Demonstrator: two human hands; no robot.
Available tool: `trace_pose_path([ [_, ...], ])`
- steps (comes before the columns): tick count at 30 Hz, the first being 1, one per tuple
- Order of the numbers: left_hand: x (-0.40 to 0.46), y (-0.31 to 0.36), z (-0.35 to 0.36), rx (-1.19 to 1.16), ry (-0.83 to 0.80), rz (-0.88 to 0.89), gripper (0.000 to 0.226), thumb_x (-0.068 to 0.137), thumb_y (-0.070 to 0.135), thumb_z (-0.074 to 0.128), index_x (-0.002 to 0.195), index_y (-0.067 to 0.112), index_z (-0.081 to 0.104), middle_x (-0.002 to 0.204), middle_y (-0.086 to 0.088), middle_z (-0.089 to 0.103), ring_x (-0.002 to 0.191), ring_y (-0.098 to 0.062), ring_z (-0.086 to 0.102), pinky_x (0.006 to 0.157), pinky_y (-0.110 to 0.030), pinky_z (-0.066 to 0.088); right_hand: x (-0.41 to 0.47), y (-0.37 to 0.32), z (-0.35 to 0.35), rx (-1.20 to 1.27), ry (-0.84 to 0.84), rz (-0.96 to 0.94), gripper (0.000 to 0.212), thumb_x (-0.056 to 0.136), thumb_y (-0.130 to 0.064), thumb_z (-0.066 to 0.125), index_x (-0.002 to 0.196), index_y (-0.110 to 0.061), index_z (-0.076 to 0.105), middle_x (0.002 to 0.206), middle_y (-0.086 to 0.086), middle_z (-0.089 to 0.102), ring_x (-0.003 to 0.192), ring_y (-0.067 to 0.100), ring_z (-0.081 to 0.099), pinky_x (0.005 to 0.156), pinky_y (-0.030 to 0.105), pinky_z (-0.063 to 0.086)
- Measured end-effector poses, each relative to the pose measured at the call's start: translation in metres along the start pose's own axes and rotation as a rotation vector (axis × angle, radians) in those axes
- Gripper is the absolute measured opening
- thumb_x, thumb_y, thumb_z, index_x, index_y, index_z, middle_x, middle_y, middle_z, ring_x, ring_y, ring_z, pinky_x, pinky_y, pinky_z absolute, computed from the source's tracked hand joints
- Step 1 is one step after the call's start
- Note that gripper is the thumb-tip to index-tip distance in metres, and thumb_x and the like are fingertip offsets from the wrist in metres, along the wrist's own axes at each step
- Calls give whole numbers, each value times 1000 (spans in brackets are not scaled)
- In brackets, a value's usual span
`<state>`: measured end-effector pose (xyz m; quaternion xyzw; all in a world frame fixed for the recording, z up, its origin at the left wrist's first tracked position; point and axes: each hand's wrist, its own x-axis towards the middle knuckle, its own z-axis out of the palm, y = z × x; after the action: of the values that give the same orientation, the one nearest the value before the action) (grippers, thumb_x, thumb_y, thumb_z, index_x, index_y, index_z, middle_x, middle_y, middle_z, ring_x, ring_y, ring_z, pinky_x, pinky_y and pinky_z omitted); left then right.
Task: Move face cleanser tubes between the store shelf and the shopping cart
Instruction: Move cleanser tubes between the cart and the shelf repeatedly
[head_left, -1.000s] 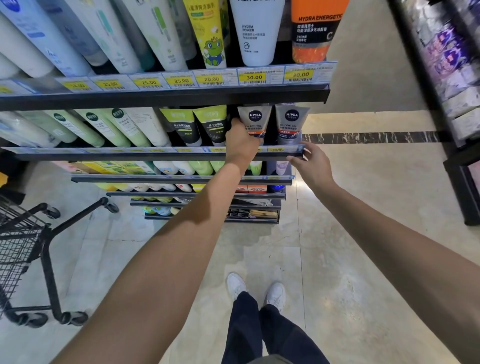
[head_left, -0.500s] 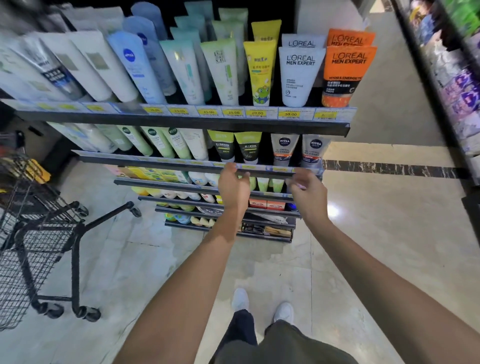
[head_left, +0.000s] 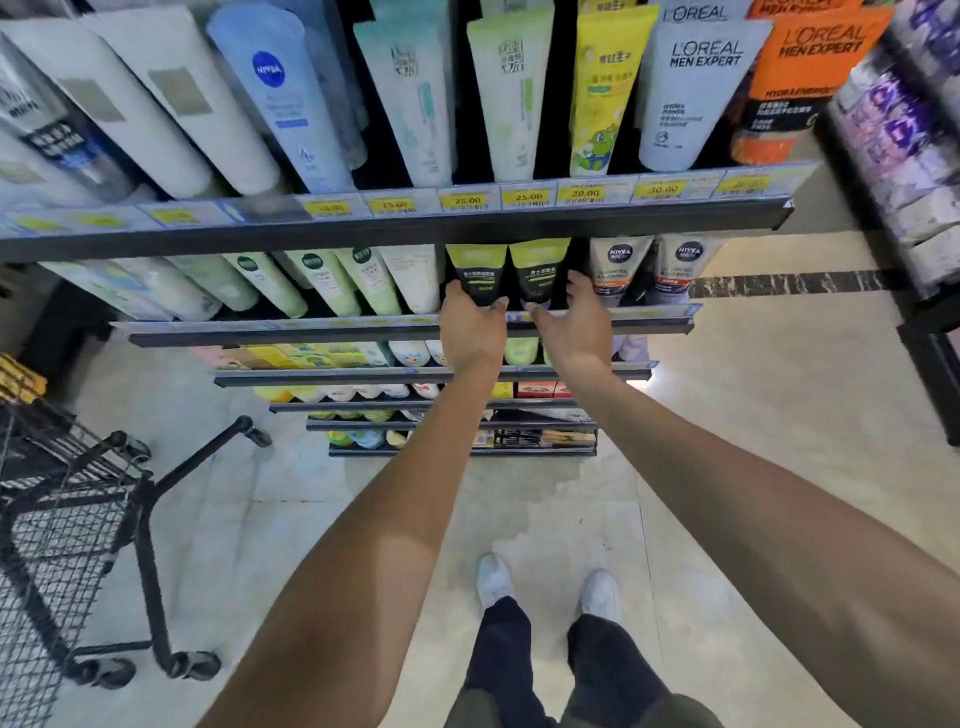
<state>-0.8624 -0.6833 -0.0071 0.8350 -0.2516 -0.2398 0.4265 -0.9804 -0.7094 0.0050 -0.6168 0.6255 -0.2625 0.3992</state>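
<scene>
Two green-and-black cleanser tubes stand side by side on the second shelf (head_left: 363, 332). My left hand (head_left: 472, 332) grips the lower end of the left tube (head_left: 477, 273), thumb and fingers round it. My right hand (head_left: 574, 325) reaches to the right tube (head_left: 540, 270), its fingers spread on either side of the tube's lower end; whether they press it I cannot tell. Two grey Nivea Men tubes (head_left: 618, 265) stand just to the right. The black wire shopping cart (head_left: 67, 519) sits at the lower left, apart from both hands.
The top shelf (head_left: 415, 228) carries a row of larger tubes, among them a yellow frog tube (head_left: 602, 88) and L'Oreal tubes (head_left: 696, 88). Lower shelves hold small products. Another shelf unit (head_left: 914, 156) stands at the right. Tiled floor lies between them, with my feet (head_left: 545, 592) on it.
Both hands moved left along the second shelf, from the Nivea tubes and the shelf edge to the green-and-black tubes. The camera tilted up and closer to the shelves.
</scene>
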Motion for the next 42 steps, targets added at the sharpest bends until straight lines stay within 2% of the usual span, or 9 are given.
trace_pose_path([
  [3,9,-4,0,21,-19,17,61,85,30,81,133,5,53,116,-11,71,106,-32,69,83,-44,58,5,-3,12,-18,46,13,80,91,-38,77,155,-14,38,151,6,55,140,26,51,111,40,46],
  [6,15,-4,-2,18,-40,39,54,85,25,81,127,5,53,120,-10,69,110,-31,67,85,-40,55,9,-8,19,-44,93,22,80,89,-38,78,154,-12,38,146,7,59,135,28,55,106,40,47],
  [10,26,-6,-3,32,-62,43,59,85,29,81,131,8,49,127,-9,65,116,-32,64,89,-46,56,13,-14,24,-88,138,31,76,88,-38,79,148,-11,41,136,8,64,127,31,60,93,37,50],
  [16,37,-13,0,56,-69,73,52,85,33,79,124,11,53,121,-6,67,116,-32,63,88,-48,56,25,-9,35,-84,132,46,61,86,-39,80,131,-14,48,119,6,70,113,33,66,85,40,54],
  [24,36,-22,1,167,-35,122,46,87,43,76,114,12,55,108,-6,69,98,-31,67,70,-44,56,29,-4,33,-177,149,31,52,86,-42,79,119,-14,50,102,7,73,95,35,70,71,39,55],
  [33,31,-14,-6,235,-37,142,49,86,45,77,113,11,54,110,-7,69,99,-31,68,66,-39,51,30,-2,27,-241,128,-9,52,87,-45,78,113,-11,49,101,11,72,94,37,70,66,35,47],
  [35,29,-15,-7,247,-40,144,49,87,44,77,114,11,54,111,-8,69,99,-31,68,66,-39,53,29,-1,26,-236,117,-12,51,87,-45,78,113,-11,50,101,10,72,94,36,70,67,35,49],
  [39,22,-14,-10,242,-61,158,46,88,39,76,116,9,55,114,-9,67,102,-32,67,73,-42,55,24,3,22,-187,97,-8,47,88,-43,78,113,-12,54,103,7,72,98,33,70,73,36,52],
  [42,9,-15,-17,251,-67,197,45,92,37,73,120,8,54,118,-9,64,101,-31,67,75,-45,58,10,3,15,-144,89,-28,46,91,-37,77,122,-11,55,116,8,71,110,32,67,85,37,54],
])
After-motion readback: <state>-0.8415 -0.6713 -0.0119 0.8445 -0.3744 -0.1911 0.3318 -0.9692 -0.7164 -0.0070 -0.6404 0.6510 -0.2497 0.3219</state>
